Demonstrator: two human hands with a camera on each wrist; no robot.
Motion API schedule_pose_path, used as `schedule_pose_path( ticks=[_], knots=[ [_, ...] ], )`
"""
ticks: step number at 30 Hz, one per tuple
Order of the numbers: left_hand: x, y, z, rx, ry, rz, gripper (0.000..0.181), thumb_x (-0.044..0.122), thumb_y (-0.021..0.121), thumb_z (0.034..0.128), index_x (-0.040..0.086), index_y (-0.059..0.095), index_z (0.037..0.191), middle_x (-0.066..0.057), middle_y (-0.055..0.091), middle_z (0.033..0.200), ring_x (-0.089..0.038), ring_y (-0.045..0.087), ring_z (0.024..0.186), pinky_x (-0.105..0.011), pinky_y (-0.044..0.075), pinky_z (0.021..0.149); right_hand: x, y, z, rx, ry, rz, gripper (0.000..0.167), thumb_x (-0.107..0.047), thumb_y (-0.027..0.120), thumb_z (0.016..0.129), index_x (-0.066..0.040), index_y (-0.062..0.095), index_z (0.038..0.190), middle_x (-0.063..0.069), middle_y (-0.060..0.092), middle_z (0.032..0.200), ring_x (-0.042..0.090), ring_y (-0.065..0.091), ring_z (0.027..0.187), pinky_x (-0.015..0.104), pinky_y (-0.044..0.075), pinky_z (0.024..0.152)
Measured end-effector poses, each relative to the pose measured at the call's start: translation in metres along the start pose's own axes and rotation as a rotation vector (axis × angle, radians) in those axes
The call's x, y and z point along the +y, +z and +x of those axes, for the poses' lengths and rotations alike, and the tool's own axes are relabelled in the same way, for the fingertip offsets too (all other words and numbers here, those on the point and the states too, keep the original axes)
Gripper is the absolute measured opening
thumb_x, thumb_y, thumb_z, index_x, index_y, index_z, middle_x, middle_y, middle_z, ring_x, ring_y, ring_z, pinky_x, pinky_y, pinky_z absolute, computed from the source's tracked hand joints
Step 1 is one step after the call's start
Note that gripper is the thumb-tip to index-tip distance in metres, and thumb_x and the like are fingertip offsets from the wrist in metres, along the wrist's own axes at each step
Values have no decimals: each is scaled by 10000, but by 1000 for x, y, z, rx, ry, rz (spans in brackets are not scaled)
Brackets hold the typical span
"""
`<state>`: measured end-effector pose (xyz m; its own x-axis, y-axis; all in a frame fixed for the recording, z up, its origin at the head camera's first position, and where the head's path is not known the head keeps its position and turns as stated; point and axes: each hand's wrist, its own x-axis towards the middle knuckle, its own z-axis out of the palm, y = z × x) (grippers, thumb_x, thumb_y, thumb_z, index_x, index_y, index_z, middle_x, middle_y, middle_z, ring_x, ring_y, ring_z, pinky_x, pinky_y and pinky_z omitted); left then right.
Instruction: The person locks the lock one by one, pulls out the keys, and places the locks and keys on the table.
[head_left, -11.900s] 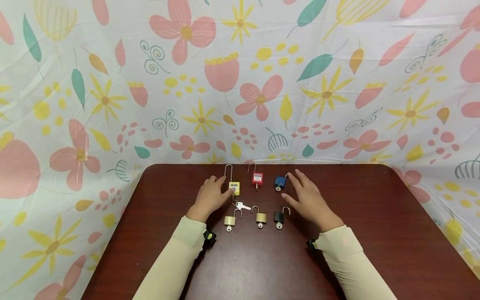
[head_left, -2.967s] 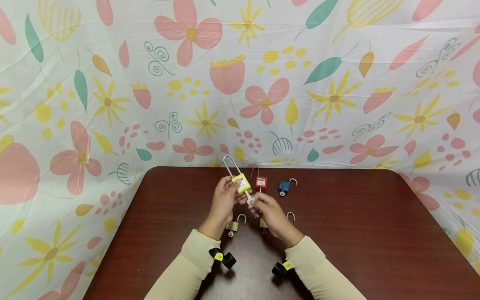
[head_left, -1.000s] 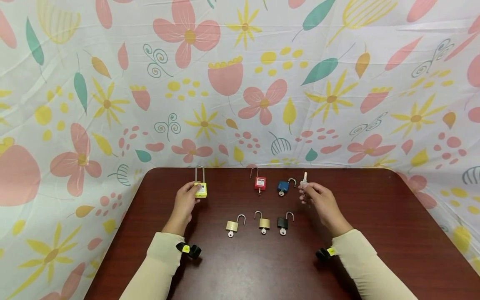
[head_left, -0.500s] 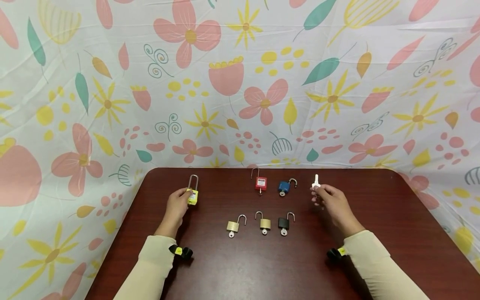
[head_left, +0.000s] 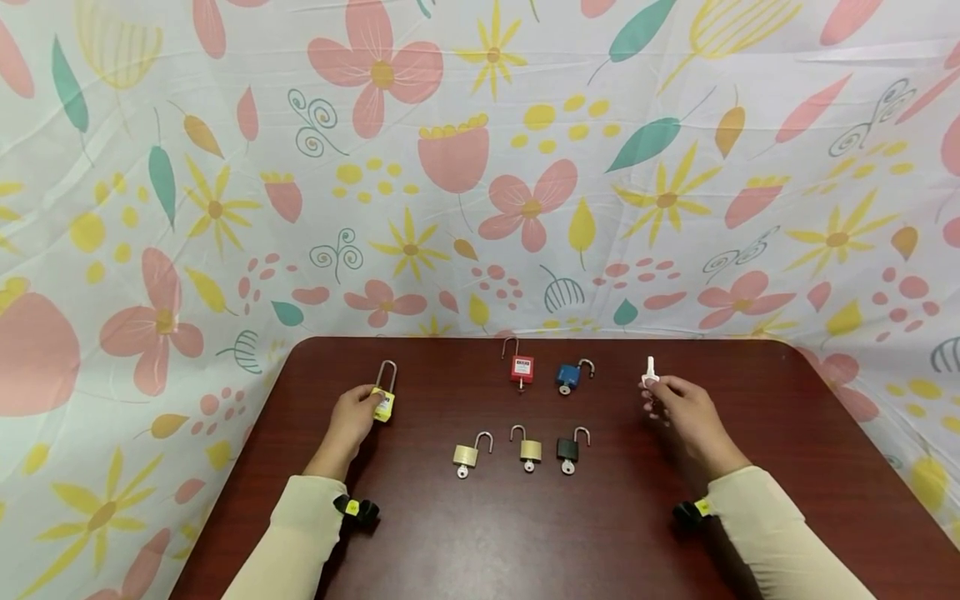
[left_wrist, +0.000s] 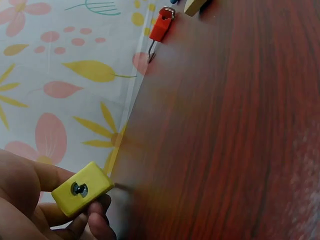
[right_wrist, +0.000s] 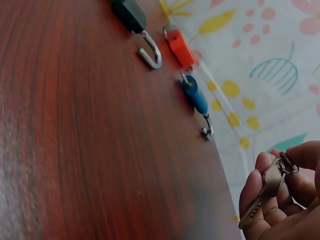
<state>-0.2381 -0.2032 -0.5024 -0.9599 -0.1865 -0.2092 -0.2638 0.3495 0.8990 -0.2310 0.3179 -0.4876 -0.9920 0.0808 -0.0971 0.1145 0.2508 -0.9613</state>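
Observation:
At the table's left side the left hand (head_left: pixel 351 422) grips a yellow padlock (head_left: pixel 383 405) by its body, its long shackle pointing up and away. The keyhole on the underside of the yellow padlock (left_wrist: pixel 82 189) shows in the left wrist view, with nothing in it. Far to the right, the right hand (head_left: pixel 693 417) pinches a key (head_left: pixel 650 368) with its blade pointing up. In the right wrist view a small ring hangs on the key (right_wrist: pixel 273 181). The fingers behind the padlock are partly hidden.
Between the hands lie a red padlock (head_left: pixel 522 369), a blue padlock (head_left: pixel 567 377), two brass padlocks (head_left: pixel 465 456) (head_left: pixel 531 451) and a black padlock (head_left: pixel 567 450), all with raised shackles and keys in them. A flowered cloth (head_left: pixel 480 167) hangs behind the table (head_left: pixel 480 533).
Earlier both hands held the yellow padlock and key together at the middle. The key has come out of the padlock, and the hands have moved apart, left hand leftward, right hand rightward.

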Motion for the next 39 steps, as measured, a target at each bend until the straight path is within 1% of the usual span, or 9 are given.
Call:
schedule_pose_path(
  ticks=[4, 8, 10, 13, 20, 26, 30, 36, 39],
  knots=[
    [-2, 0, 0, -9, 8, 52, 442, 201, 514, 1036, -25, 537, 1415, -256, 597, 1321, -297, 587, 1092, -247, 462, 795, 3, -7, 1, 2, 5, -32, 433, -348, 600, 1022, 41, 661, 1203, -154, 721, 828, 37, 659, 724, 261, 588, 674],
    [-2, -2, 0, -4, 17, 108, 448, 210, 514, 1041, -25, 527, 1422, -259, 591, 1332, -316, 588, 1106, -314, 483, 850, 5, -11, 3, -1, 16, -89, 466, -329, 593, 1026, 75, 630, 1257, -143, 725, 833, 40, 662, 718, 270, 587, 668],
    [-2, -3, 0, 3, 18, 136, 447, 219, 515, 1044, -14, 526, 1425, -253, 583, 1346, -326, 589, 1121, -346, 490, 874, 7, -13, 6, -10, 25, -119, 499, -313, 594, 1026, 107, 591, 1296, -127, 724, 839, 41, 659, 712, 274, 585, 662],
    [-3, -5, 0, 9, 25, 185, 457, 234, 514, 1047, 0, 512, 1439, -248, 556, 1391, -345, 583, 1160, -394, 500, 903, 10, -16, 9, -38, 37, -173, 502, -301, 599, 1025, 111, 578, 1313, -81, 725, 866, 47, 655, 715, 278, 584, 658],
    [0, -5, -3, 82, 128, 380, 445, 235, 532, 1028, -48, 566, 1370, -309, 571, 1312, -432, 586, 1150, -540, 476, 977, 14, -23, 11, -105, 48, -270, 472, -279, 587, 1034, 104, 579, 1310, 70, 745, 988, 78, 663, 773, 275, 587, 694],
    [3, -3, -9, 154, 194, 501, 416, 233, 572, 1008, -82, 627, 1274, -327, 624, 1219, -467, 616, 1103, -565, 493, 945, 11, -23, 9, -114, 34, -320, 393, -207, 587, 1030, 111, 598, 1261, 117, 749, 994, 105, 661, 778, 281, 581, 688],
    [2, -2, -11, 181, 217, 534, 400, 227, 585, 997, -90, 653, 1233, -320, 650, 1160, -449, 639, 1038, -550, 509, 910, 10, -21, 8, -108, 55, -344, 353, -173, 590, 1021, 113, 604, 1228, 113, 750, 969, 108, 653, 767, 281, 575, 674],
    [-1, -2, -11, 190, 227, 552, 401, 223, 596, 993, -97, 654, 1227, -314, 648, 1143, -437, 641, 1009, -543, 515, 892, 9, -18, 6, -105, 53, -438, 317, -173, 586, 1016, 92, 634, 1182, 121, 749, 949, 128, 644, 770, 289, 557, 657],
    [-3, -3, -10, 183, 219, 548, 392, 225, 599, 997, -80, 659, 1234, -295, 650, 1145, -414, 637, 1001, -529, 516, 881, 9, -17, 6, -103, 40, -474, 300, -170, 584, 1013, 83, 644, 1162, 125, 748, 943, 143, 642, 778, 294, 546, 660]
  ],
)
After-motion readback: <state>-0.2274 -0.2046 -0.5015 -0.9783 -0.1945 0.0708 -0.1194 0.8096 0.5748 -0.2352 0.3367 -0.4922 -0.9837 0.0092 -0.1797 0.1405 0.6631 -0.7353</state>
